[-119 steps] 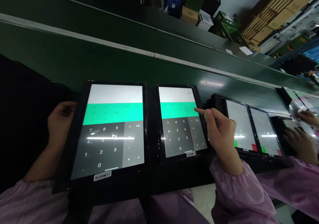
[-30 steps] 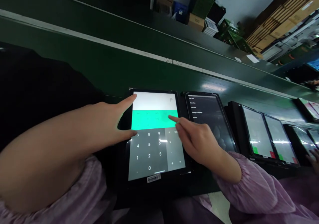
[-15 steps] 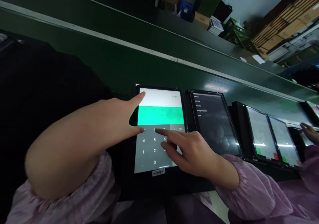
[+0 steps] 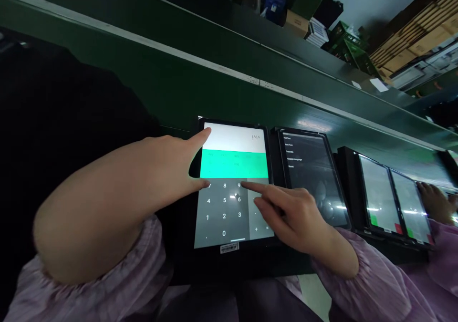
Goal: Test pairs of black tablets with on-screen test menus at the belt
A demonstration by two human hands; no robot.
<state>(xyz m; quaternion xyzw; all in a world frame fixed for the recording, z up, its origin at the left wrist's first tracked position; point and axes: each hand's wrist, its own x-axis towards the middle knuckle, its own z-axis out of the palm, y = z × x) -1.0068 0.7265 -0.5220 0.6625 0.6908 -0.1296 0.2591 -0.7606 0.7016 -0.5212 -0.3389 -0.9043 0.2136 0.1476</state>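
A tablet (image 4: 229, 207) lies in front of me with a calculator on its screen: white strip on top, green band, grey number pad below. My left hand (image 4: 168, 162) rests on the tablet's left edge, index finger at the upper left corner and thumb at the screen's left side. My right hand (image 4: 289, 214) points with its index fingertip at the top of the number pad, near the 9 key. Neither hand holds anything.
A second tablet (image 4: 311, 179) with a dark menu screen lies just right of the first. Further right stand two lit tablets (image 4: 393, 200), where another person's hand (image 4: 434, 202) works. A green conveyor belt (image 4: 179, 83) runs behind; cardboard boxes (image 4: 411, 36) stack at the back.
Four seconds ago two calculator tablets lay before me; now the view has shifted and my left hand grips one tablet's left edge. My right index finger moved from the green band down to the keypad.
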